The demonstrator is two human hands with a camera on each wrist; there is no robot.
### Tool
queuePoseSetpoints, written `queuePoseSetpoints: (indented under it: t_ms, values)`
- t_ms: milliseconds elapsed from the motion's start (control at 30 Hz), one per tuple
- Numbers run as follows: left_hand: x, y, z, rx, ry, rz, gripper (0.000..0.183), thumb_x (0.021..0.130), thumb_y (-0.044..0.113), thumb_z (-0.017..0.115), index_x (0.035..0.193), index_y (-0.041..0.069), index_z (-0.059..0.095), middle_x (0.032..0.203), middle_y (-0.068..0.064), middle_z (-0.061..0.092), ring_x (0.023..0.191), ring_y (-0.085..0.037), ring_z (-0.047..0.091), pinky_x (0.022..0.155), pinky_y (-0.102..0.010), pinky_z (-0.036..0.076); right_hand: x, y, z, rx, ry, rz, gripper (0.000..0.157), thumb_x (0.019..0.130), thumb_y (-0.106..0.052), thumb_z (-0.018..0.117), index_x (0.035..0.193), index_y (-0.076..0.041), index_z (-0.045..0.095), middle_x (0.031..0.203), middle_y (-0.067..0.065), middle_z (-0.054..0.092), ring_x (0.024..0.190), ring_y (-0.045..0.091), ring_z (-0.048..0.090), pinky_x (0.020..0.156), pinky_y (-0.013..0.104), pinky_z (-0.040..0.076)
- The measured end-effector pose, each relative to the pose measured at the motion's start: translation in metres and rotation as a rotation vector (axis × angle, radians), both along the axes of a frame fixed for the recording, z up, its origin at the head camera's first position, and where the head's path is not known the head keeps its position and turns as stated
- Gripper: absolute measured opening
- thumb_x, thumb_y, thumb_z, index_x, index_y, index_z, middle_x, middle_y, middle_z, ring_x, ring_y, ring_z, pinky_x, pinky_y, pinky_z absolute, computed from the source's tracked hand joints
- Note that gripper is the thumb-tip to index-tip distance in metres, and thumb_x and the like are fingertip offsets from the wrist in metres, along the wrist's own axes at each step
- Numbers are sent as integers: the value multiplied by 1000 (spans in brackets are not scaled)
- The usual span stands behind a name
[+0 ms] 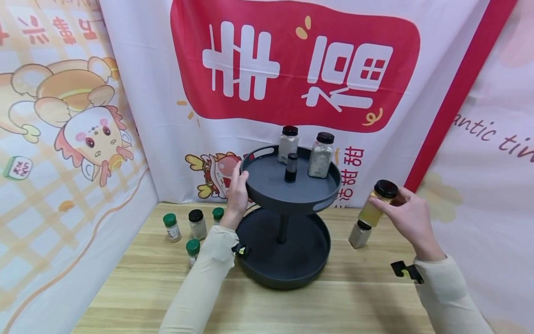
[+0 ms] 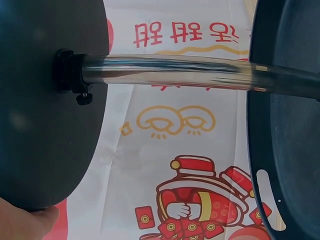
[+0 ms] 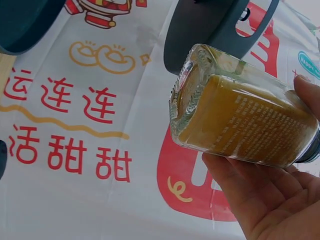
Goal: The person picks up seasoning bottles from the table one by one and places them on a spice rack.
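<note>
My right hand (image 1: 410,218) pinches a square glass spice jar (image 3: 245,115) with a black lid and yellow-brown powder inside, raised and tilted. In the head view it overlaps a smaller black-lidded jar (image 1: 359,234) on the table. At the left, my left hand (image 1: 237,197) grips the rim of the upper tier of a dark grey two-tier turntable (image 1: 271,190). On that tier stand two tall black-lidded jars, one pale (image 1: 288,146) and one with greenish contents (image 1: 320,157), and a small dark bottle (image 1: 291,169). The lower tier (image 1: 304,257) holds nothing visible.
On the wooden table (image 1: 137,278), left of the turntable, stand green-capped shakers (image 1: 172,228) and a black-lidded jar (image 1: 198,225); my left arm partly hides some. A metal post (image 2: 170,70) joins the tiers. Printed cloth (image 1: 154,93) hangs behind and at the sides.
</note>
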State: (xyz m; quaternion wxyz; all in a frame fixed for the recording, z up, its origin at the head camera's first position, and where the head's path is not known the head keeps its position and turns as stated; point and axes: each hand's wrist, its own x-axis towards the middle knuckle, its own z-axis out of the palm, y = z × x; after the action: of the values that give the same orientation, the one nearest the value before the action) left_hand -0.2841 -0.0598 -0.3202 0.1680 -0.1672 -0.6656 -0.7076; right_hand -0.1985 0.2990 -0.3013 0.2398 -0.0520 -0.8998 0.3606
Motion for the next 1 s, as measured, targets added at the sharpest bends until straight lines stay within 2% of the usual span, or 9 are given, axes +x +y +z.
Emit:
queuePoseSetpoints:
  t_ms: [133,367,567,833,1000]
  values:
    - [7,1,4,-14,-8,-3,47,96,19,25,140,6,14,142,-16,17,126,-29,22,101,-39,20,0,-2,7,-1,9,4,52,66,-55,66,92,-10,60,82,9,60,72,21,48,55,31,40]
    - [-8,-1,-11,-8,3,2,50,95,27,28,141,13,14,143,-9,17,126,-24,23,100,-38,21,-2,-6,16,-8,43,26,49,67,-53,67,94,-12,61,83,6,61,71,20,49,56,30,40]
    - [-5,1,-9,-34,2,38,50,95,22,30,141,13,14,143,-6,15,127,-21,21,101,-38,20,-5,-8,21,-14,46,23,50,66,-54,66,91,-11,60,83,6,60,72,20,47,56,31,39]
    - [1,2,-8,-76,-18,82,54,93,32,31,141,16,13,144,-1,14,127,-19,21,100,-35,22,-8,-13,29,-41,88,62,49,68,-51,67,100,-14,61,90,4,62,75,18,52,61,33,41]
    - [5,3,-7,-118,-17,128,54,93,28,33,141,17,14,144,0,14,127,-17,19,101,-37,19,-10,-16,34,-61,122,79,49,68,-49,68,102,-14,62,91,5,62,77,16,55,65,32,42]
